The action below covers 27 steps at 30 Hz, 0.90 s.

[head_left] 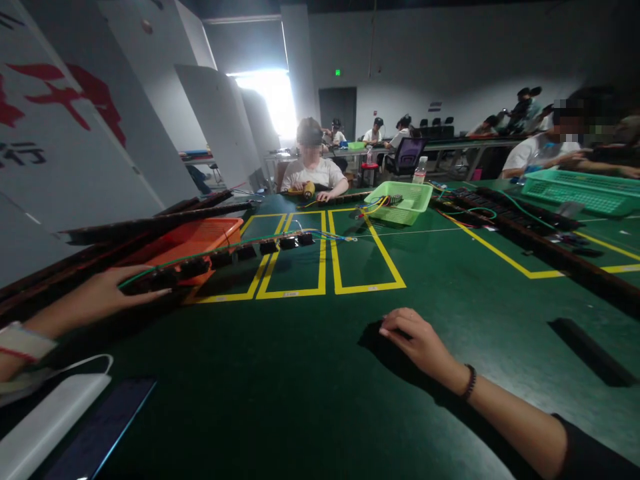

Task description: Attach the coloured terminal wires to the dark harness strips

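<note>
At the left, my left hand (pixel 115 293) is closed around the near end of a dark segmented strip (pixel 245 252) with a green wire along it. The strip hangs at a slant above the green table (pixel 310 373), and blue, yellow and other wires with a small metal lug stick out of its far end. My right hand (pixel 410 333) is over the table right of the middle, its fingers curled together; whatever they might hold cannot be made out. Behind the strip lies an orange basket (pixel 220 233). Yellow tape rectangles (pixel 370 289) mark the table.
A white power bank (pixel 60 413) and a phone (pixel 105 427) lie at the near left. Green baskets (pixel 400 203) stand farther back, and long dark strips (pixel 540 240) lie at the right. A black bar (pixel 593 350) is at the right edge. A person sits across the table.
</note>
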Motion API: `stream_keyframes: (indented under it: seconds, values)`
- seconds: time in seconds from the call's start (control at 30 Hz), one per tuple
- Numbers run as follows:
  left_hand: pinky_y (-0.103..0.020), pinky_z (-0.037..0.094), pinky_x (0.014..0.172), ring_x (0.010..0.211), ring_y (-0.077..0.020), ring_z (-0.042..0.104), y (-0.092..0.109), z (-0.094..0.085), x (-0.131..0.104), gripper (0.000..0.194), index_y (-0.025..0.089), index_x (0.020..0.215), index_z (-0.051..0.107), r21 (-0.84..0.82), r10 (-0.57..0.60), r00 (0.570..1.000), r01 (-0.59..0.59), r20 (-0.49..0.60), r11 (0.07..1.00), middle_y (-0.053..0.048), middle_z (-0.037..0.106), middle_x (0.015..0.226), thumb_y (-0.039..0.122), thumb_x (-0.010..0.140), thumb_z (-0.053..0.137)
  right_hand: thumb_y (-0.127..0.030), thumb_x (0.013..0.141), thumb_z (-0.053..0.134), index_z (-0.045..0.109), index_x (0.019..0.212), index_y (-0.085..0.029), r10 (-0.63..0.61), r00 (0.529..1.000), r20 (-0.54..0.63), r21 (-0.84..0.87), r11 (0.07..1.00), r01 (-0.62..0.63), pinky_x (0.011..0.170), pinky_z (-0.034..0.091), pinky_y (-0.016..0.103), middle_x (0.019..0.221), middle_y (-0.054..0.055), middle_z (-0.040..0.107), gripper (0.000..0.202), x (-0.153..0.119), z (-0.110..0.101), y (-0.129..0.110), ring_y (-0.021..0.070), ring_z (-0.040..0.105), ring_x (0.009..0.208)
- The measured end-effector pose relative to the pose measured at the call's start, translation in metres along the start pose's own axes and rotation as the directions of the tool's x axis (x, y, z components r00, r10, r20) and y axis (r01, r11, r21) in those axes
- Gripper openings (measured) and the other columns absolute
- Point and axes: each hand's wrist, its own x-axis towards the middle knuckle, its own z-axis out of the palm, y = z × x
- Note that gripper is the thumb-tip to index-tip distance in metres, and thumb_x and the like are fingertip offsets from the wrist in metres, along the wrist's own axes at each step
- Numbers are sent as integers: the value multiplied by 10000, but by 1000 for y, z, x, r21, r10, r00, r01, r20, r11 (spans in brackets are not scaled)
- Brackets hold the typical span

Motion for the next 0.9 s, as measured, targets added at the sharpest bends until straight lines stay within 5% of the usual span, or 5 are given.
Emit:
stream_keyframes:
  seconds: [0.3,0.47,0.7,0.8,0.9]
  values:
    - [-232,415,899,990,-152,584,-14,40,-47,479,289,1029,620,-125,185,970,-166,158,978,100,658,1026,582,651,648,-330,953,405,584,1121,-231,75,986,-150,-60,995,-85,954,421,421,1120,79,595,265,2,-1,5,223,526,1093]
    - [-276,410,925,995,-168,589,-1,45,-44,531,277,1037,640,-89,238,961,-228,141,970,62,662,1036,627,638,632,-374,886,536,491,1269,-232,108,994,-21,-133,985,-109,1022,361,476,1284,92,511,411,3,6,13,251,447,1212]
    - [-397,336,1024,1184,-229,497,-9,50,-22,581,281,1101,625,-26,245,953,-245,180,969,15,611,1212,630,636,644,-272,874,572,579,1174,-241,-39,991,131,-175,983,62,979,376,476,1185,79,592,302,5,8,9,241,516,1133]
    - [-376,314,1038,1238,-225,439,14,43,-22,679,238,1244,529,-57,296,946,-291,132,955,-38,486,1362,586,672,640,-268,873,577,595,1145,-242,-42,992,121,-172,983,63,971,382,465,1151,69,609,274,6,7,6,233,529,1110]
    - [-363,259,1067,1281,-205,360,67,38,-32,609,224,1290,476,-111,425,898,-413,118,904,-41,363,1448,514,764,578,-271,874,574,603,1126,-245,-32,995,90,-155,987,46,969,386,461,1121,69,619,255,8,7,6,234,535,1104]
